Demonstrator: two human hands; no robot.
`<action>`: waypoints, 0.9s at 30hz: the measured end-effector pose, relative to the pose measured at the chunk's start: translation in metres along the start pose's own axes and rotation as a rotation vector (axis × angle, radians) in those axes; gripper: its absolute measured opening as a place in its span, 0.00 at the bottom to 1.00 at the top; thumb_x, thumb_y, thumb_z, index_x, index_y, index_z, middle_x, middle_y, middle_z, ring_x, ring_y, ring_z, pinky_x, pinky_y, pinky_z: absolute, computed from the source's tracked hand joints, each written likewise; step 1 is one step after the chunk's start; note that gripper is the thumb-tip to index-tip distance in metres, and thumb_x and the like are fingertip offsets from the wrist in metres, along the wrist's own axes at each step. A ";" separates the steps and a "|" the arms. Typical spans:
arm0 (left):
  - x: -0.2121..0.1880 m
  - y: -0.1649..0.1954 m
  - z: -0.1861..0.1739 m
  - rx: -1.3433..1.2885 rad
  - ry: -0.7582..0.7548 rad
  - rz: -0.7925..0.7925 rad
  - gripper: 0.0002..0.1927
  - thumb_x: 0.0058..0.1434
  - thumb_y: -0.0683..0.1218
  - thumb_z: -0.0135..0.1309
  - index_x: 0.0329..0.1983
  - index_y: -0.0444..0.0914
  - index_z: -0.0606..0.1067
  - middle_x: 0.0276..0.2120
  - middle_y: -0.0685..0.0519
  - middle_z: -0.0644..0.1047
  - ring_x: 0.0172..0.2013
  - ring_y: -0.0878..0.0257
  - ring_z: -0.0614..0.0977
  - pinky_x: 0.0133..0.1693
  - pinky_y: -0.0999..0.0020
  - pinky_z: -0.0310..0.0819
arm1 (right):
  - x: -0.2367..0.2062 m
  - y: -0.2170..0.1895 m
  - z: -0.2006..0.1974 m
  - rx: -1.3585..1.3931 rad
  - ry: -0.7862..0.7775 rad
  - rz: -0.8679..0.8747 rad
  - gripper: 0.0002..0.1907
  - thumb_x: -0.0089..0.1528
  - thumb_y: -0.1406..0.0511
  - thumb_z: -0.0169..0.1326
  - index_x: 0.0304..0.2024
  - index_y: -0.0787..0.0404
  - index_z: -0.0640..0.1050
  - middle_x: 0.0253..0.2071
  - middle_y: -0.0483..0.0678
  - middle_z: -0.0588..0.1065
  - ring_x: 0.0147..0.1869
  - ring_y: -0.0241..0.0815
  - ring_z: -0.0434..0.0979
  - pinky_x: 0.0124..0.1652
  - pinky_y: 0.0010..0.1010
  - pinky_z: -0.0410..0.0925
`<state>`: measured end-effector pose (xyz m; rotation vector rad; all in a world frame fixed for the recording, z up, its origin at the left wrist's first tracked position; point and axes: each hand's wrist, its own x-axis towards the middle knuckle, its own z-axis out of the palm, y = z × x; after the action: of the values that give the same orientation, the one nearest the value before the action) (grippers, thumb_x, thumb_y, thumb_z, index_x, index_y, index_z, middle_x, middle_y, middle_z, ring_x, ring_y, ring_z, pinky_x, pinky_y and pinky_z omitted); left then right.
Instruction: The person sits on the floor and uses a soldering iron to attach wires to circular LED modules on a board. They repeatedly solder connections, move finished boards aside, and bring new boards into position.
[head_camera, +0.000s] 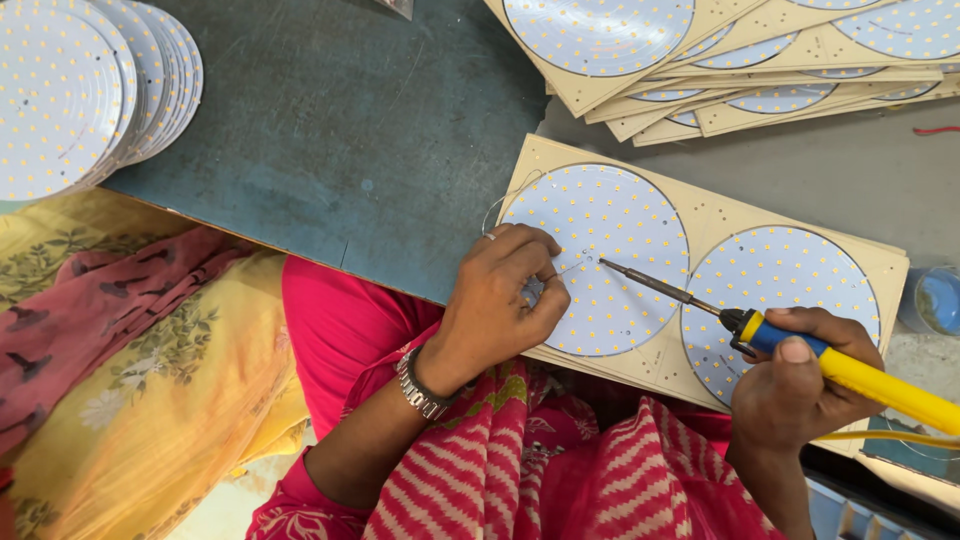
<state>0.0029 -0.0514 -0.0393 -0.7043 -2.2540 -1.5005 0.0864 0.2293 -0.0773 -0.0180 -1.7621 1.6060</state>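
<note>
A tan panel (715, 205) with two round white LED boards lies on my lap and the table edge. My left hand (500, 295) rests on the lower left of the left round board (610, 250), pinching a thin solder wire (500, 205) that loops up past the panel's edge. My right hand (805, 385) grips a yellow and blue soldering iron (860, 375) over the right round board (785, 290). Its metal tip (603, 262) touches the left board close to my left fingertips.
A stack of round white LED boards (90, 85) sits at the table's far left. More tan panels (740, 60) are piled at the top right. A small blue-lidded container (935, 300) stands at the right edge. The teal table (340, 130) lies between.
</note>
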 end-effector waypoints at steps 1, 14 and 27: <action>0.001 -0.001 0.000 -0.002 0.000 0.001 0.04 0.54 0.37 0.56 0.29 0.34 0.72 0.38 0.46 0.78 0.42 0.49 0.81 0.50 0.58 0.76 | 0.001 0.000 0.001 -0.001 0.003 0.000 0.16 0.66 0.62 0.59 0.41 0.73 0.76 0.36 0.54 0.76 0.34 0.38 0.75 0.36 0.23 0.71; 0.001 -0.001 -0.001 0.003 -0.021 -0.010 0.05 0.52 0.38 0.56 0.27 0.34 0.70 0.39 0.46 0.78 0.42 0.49 0.81 0.48 0.57 0.75 | 0.012 -0.008 -0.002 -0.035 -0.151 -0.110 0.16 0.64 0.61 0.61 0.39 0.71 0.77 0.34 0.53 0.76 0.35 0.41 0.72 0.39 0.23 0.65; 0.000 0.002 -0.001 0.002 -0.031 -0.013 0.05 0.52 0.37 0.55 0.27 0.33 0.71 0.38 0.45 0.78 0.42 0.48 0.80 0.49 0.57 0.75 | 0.001 0.024 -0.106 0.176 0.118 0.049 0.21 0.78 0.56 0.49 0.60 0.70 0.69 0.45 0.53 0.72 0.40 0.43 0.72 0.42 0.31 0.67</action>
<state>0.0035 -0.0520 -0.0374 -0.7192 -2.2862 -1.5035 0.1300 0.3255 -0.1034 -0.0713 -1.5373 1.7537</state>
